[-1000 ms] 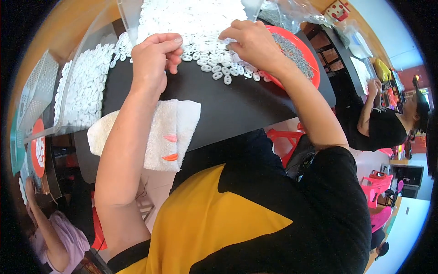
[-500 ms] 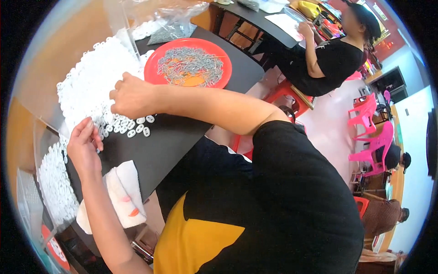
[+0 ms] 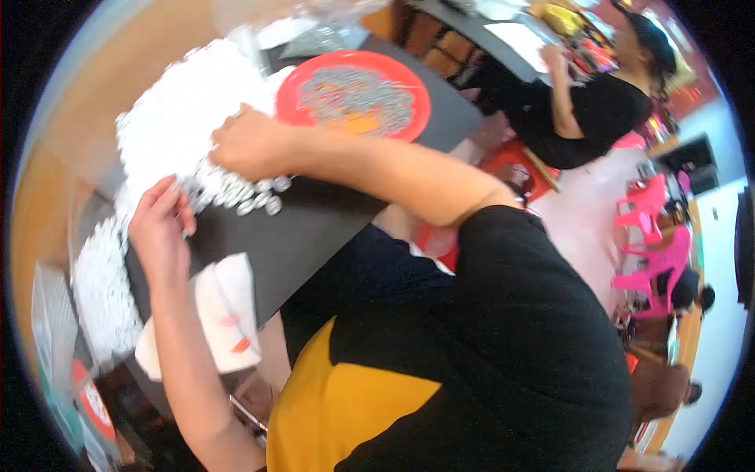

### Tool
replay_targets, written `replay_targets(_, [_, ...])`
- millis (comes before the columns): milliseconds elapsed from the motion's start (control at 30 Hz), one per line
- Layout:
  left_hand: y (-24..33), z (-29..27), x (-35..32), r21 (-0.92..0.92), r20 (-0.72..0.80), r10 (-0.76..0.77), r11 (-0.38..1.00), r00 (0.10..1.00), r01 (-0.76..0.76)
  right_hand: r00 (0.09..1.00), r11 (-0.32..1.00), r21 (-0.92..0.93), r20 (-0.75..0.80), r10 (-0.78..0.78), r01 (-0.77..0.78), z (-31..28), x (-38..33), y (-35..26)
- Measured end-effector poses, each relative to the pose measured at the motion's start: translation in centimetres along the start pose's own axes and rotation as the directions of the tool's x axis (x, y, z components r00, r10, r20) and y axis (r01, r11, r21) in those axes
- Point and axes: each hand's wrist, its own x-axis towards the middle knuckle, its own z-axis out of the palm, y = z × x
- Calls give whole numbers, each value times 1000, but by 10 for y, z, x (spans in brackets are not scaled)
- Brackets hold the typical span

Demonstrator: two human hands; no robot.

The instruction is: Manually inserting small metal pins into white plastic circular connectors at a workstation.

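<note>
A large heap of small white oval plastic pieces with holes (image 3: 189,110) covers the far left of the dark table (image 3: 291,228). My right hand (image 3: 255,145) is curled at the near right edge of this heap, above loose white pieces (image 3: 245,197). Its fingertips are hidden, so anything in its grip does not show. To the left and nearer, my left hand (image 3: 163,224) is raised by the heap's near edge. Its thumb and fingers are drawn together, and whatever they may hold is too small and blurred to name.
A red plate (image 3: 423,106) of small grey metal pieces stands right of the heap. A folded white cloth (image 3: 236,303) lies beside my left forearm. More white pieces (image 3: 106,291) lie at the left behind a clear panel. Another person (image 3: 586,118) sits at a farther table.
The view has shifted, so the whole scene sits farther right and slightly higher, with more blur. Both hands keep nearly the same places by the heap.
</note>
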Motion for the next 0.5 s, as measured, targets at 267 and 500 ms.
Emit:
replay_targets(267, [0, 6, -3, -5, -13, 8, 1000, 1000, -8, 995, 997, 69, -93, -34, 40, -4, -8, 5])
replay_targets(500, [5, 21, -15, 194, 158, 19, 980, 987, -50, 962, 576, 780, 117, 247, -243, -39, -14, -1])
